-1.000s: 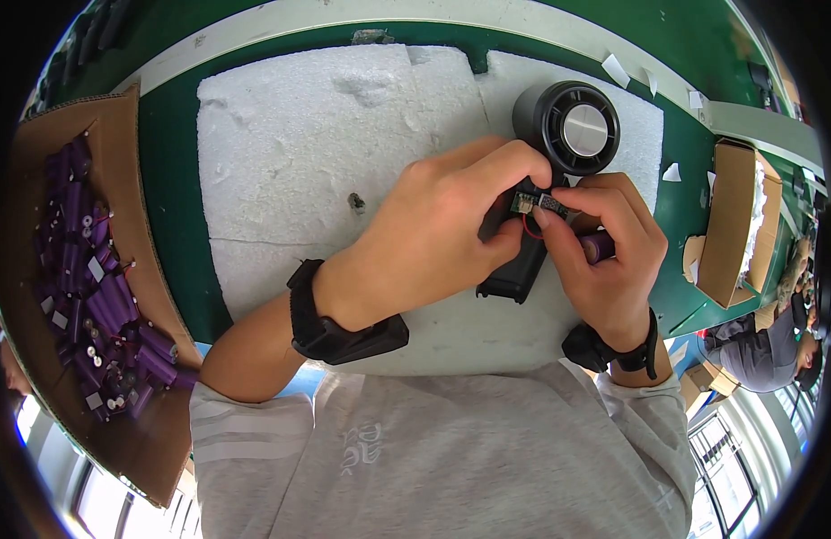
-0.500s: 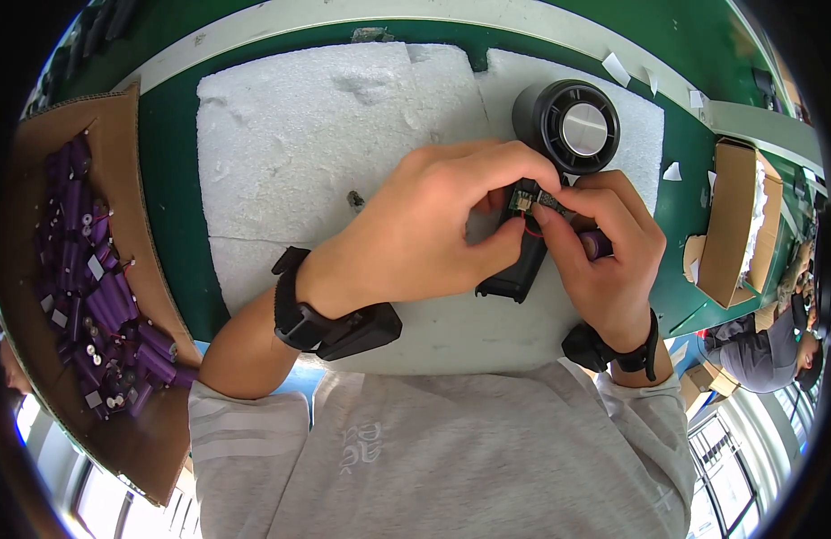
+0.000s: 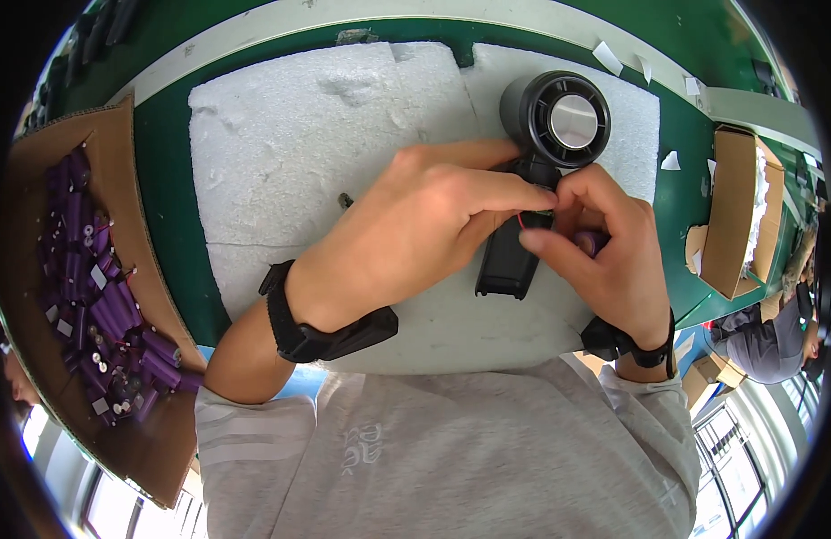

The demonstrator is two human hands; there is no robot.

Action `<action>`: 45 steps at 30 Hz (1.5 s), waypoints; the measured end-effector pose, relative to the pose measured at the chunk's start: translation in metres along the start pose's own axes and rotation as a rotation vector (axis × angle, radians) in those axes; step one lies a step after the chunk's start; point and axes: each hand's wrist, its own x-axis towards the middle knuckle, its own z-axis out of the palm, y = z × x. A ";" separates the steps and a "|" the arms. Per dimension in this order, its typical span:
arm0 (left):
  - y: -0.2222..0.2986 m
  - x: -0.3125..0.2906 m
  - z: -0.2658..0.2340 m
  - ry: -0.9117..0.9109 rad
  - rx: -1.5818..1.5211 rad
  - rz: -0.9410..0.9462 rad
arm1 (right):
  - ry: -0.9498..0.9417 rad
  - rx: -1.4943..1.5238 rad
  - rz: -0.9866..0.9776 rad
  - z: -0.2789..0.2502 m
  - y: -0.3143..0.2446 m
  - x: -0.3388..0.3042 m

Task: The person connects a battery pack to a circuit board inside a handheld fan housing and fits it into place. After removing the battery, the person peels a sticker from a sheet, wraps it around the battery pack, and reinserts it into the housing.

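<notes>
A black handheld fan [image 3: 552, 121] lies on the white foam sheet, its round head away from me and its opened handle [image 3: 507, 262] toward me. My left hand [image 3: 415, 216] reaches over from the left, its fingers closed round the upper handle and pressing where the head joins it. Bent round from the other side, my right hand [image 3: 627, 265] keeps a purple battery cell [image 3: 592, 241] in its curled fingers, while thumb and forefinger work at the handle's opening. A short red wire [image 3: 521, 220] shows between the fingertips. What the fingertips pinch there is mostly hidden.
On the left stands a cardboard box [image 3: 150, 269] full of purple battery cells [image 3: 114, 310]. A smaller open carton [image 3: 728, 220] is at the right. Paper scraps [image 3: 671, 161] lie on the green table. A person [image 3: 770, 332] sits far right.
The small circuit board seen between my fingertips is now covered by my hands. My left fingers have moved down over the opening, and my right thumb has shifted slightly left.
</notes>
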 end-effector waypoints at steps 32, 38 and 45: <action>-0.007 0.000 -0.007 0.173 -0.179 -0.238 | -0.640 0.996 0.213 -0.020 0.018 0.001; -0.008 -0.001 -0.004 0.209 -0.122 -0.195 | -0.614 0.979 0.215 -0.019 0.017 0.001; -0.008 0.000 -0.004 0.230 -0.082 -0.162 | -0.598 1.027 0.274 -0.019 0.015 0.001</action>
